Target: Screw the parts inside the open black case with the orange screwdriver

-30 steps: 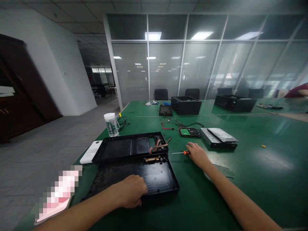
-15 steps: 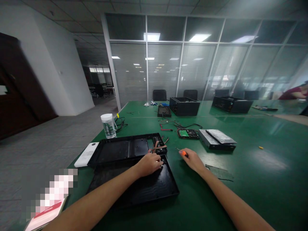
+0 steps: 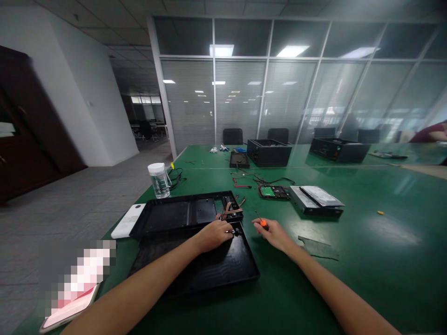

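Observation:
A black plastic case lies opened in two halves on the green table [image 3: 384, 260]: the near shell [image 3: 209, 270] and the far shell [image 3: 181, 215] with a bundle of coloured wires [image 3: 230, 211] at its right end. My left hand [image 3: 213, 234] rests closed on the far edge of the near shell, its fingers pinching a small part by the wires. My right hand [image 3: 274, 232] is closed round a small screwdriver [image 3: 261, 220] with an orange handle, its tip raised and pointing away, just right of the case.
Right of the case lie a green circuit board [image 3: 274, 191], a flat drive unit [image 3: 316, 200] and a dark sheet [image 3: 317, 247]. A clear jar [image 3: 159, 180] and a white device [image 3: 127, 221] sit left. Black boxes [image 3: 268, 152] stand at the back. A phone [image 3: 70, 312] lies near left.
My left hand moved from the near shell's front edge up to its far edge by the wires. My right hand lifted the screwdriver off the table and brought it left toward the case.

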Demonstrator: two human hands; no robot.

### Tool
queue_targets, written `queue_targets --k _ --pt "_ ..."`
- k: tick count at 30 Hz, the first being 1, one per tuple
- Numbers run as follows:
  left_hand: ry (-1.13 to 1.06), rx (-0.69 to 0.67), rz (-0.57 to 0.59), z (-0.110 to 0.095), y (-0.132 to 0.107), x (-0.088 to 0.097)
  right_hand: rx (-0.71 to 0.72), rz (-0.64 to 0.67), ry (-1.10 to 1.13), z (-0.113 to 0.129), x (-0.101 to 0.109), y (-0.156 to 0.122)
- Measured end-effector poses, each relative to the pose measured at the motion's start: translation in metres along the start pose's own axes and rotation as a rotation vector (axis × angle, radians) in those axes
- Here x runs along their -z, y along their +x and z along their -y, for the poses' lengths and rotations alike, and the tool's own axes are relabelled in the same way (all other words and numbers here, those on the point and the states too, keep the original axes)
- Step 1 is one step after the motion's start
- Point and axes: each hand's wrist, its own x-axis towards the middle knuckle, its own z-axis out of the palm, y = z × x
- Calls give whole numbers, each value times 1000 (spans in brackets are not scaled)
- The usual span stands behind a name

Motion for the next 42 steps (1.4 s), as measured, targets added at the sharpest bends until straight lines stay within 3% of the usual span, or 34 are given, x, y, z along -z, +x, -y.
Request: queue_targets --k 4,9,16,21,26,32,37,42 --pt "74 -63 7 0 -2 4 64 149 44 24 -15 -5" --pt "99 -124 30 -1 -1 6 210 154 -124 36 -20 -12" --pt "-95 -30 63 -7 21 22 304 219 -101 37 -12 -17" --pt "-249 137 57 -10 37 20 172 98 -22 25 -1 -12" --pt "-381 274 -22 -11 30 7 65 -9 -24 -4 10 -4" --pt "-490 386 -51 -10 27 -5 89 -20 -68 -10 8 -1" --pt "-496 368 -144 -13 25 -14 134 -84 -82 -3 11 -2" --pt "-404 260 -189 -20 22 -18 92 -120 -136 -4 18 -1"
